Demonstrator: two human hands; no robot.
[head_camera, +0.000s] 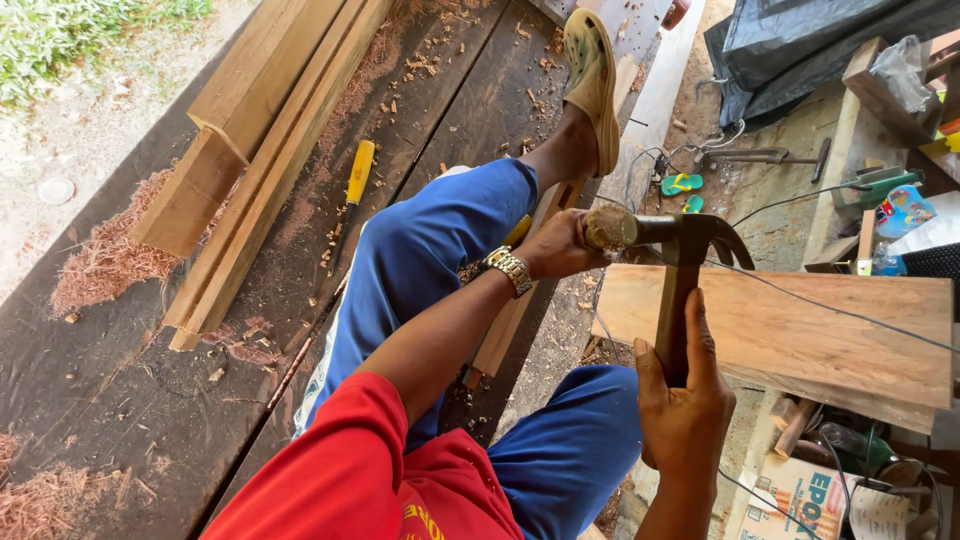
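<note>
Your right hand (685, 405) clamps the claw hammer (690, 255) low on its stiff wooden handle, head-heavy above your knees; your left hand (560, 245) fingers wrap a chisel's frayed butt (610, 228).

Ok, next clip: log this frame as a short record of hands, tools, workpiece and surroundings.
setting: outdoor woodworking spot, person seated on a dark plank platform strewn with shavings
left hand: left hand grips a wooden-handled tool, its blade hidden
right hand: right hand holds a claw hammer by its handle, head against the tool's butt
workpiece: narrow wood strip under the leg
nearby: yellow-handled chisel, stacked timbers, board at right
</note>
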